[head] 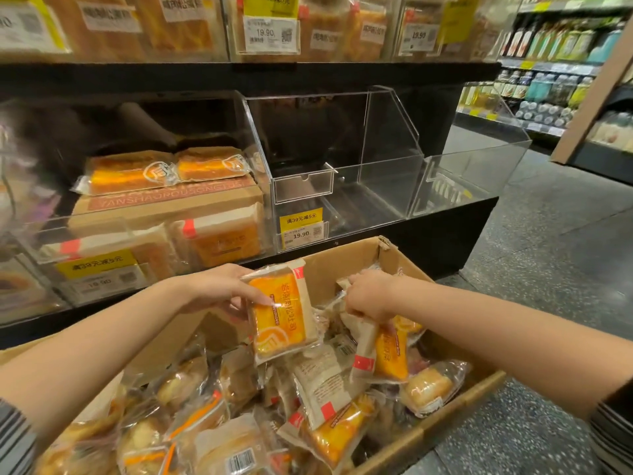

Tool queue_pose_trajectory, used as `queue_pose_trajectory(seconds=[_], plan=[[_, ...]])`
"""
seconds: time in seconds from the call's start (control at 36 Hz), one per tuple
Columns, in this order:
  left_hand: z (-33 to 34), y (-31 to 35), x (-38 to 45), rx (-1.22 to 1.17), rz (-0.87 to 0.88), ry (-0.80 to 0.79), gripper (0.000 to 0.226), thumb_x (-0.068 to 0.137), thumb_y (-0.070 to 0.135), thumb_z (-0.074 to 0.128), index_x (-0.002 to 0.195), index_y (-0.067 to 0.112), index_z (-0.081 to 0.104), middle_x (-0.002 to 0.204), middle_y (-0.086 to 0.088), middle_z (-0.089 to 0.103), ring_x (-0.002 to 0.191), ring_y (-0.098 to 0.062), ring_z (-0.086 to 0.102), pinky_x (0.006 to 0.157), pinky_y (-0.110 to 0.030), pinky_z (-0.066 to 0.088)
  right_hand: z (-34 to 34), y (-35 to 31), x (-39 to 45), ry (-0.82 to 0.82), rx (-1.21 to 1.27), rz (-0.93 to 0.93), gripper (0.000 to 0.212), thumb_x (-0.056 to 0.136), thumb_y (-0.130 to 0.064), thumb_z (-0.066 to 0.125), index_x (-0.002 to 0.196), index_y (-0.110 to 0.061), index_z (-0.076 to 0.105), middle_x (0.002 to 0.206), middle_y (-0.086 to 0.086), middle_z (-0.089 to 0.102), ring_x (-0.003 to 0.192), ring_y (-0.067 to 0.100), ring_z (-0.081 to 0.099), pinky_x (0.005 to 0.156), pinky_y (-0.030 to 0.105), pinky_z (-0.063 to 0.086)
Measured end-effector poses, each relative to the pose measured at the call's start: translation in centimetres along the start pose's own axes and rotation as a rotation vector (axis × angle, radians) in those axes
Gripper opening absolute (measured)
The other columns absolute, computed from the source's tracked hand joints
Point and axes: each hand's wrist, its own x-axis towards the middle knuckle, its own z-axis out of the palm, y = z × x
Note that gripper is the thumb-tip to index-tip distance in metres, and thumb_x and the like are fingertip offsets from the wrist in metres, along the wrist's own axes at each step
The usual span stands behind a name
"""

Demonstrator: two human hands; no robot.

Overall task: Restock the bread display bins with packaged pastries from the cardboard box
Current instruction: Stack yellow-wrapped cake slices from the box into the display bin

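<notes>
Cardboard box [346,269]: open-topped, brown, flaps up, standing in front of the display bins. Heaped with clear-wrapped pastries, jumbled at all angles. One orange-labelled pastry pack [279,311] raised upright above the heap, near the box's far wall. A second pack [383,351] hangs tilted over the box's right half. Left bin [144,207] behind the box holds stacked packs; middle bin [342,159] clear acrylic.

Glossy plastic pastry wrappers [279,313]; matt cardboard box [346,265]; clear acrylic bins [390,142].
</notes>
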Motion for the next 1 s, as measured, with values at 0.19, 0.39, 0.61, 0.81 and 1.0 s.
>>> queue_pose_trajectory(seconds=[0.19, 0.39, 0.61, 0.81, 1.0], plan=[[-2.0, 1.5, -2.8, -0.219, 0.138, -0.044, 0.075, 0.036, 0.036, 0.094, 0.094, 0.007, 0.057, 0.078, -0.001, 0.072, 0.067, -0.011, 0.068, 0.060, -0.020, 0.053, -4.5, 1.1, -0.6, 0.123, 0.562, -0.020, 0.042, 0.066, -0.024, 0.085, 0.096, -0.012, 0.058, 0.090, 0.003, 0.060, 0.081, 0.023, 0.055, 0.063, 0.038, 0.045], [-3.3, 3.9, -7.4, -0.660, 0.334, 0.115, 0.062, 0.004, 0.030, 0.094, 0.051, 0.000, 0.067, 0.050, -0.006, 0.064, 0.050, -0.010, 0.066, 0.050, -0.022, 0.054, -10.0, 2.3, -0.5, 0.558, 0.779, -0.038, 0.038, 0.071, -0.031, 0.083, 0.102, -0.025, 0.063, 0.100, -0.009, 0.060, 0.095, 0.013, 0.052, 0.076, 0.029, 0.043], [-7.0, 2.8, -8.9, -1.014, 0.532, 0.339, 0.065, 0.006, 0.026, 0.097, 0.067, 0.015, 0.078, 0.074, -0.004, 0.074, 0.066, -0.019, 0.072, 0.054, -0.034, 0.058, -15.5, 2.6, -1.3, 0.866, 1.113, -0.106, 0.023, 0.081, -0.030, 0.074, 0.099, -0.028, 0.061, 0.099, -0.016, 0.055, 0.095, 0.005, 0.056, 0.079, 0.017, 0.049], [-10.0, 3.7, -9.5, -1.287, 0.762, 0.630, 0.037, 0.070, 0.016, 0.074, 0.104, 0.011, 0.064, 0.092, -0.005, 0.075, 0.083, -0.015, 0.072, 0.062, -0.025, 0.057, -18.7, 3.2, -0.4, 1.177, 1.202, -0.047, 0.025, 0.084, -0.028, 0.072, 0.105, -0.023, 0.061, 0.108, -0.001, 0.055, 0.099, 0.012, 0.055, 0.088, 0.029, 0.051], [-12.5, 3.4, -8.4, -1.387, 0.599, 1.165, 0.039, 0.092, 0.013, 0.059, 0.130, 0.019, 0.050, 0.122, -0.005, 0.062, 0.113, -0.020, 0.059, 0.088, -0.039, 0.052, -20.4, 4.2, 3.2, 1.393, 0.989, 0.261, 0.021, 0.084, -0.032, 0.071, 0.102, -0.024, 0.061, 0.112, -0.004, 0.045, 0.107, 0.008, 0.038, 0.087, 0.016, 0.033]])
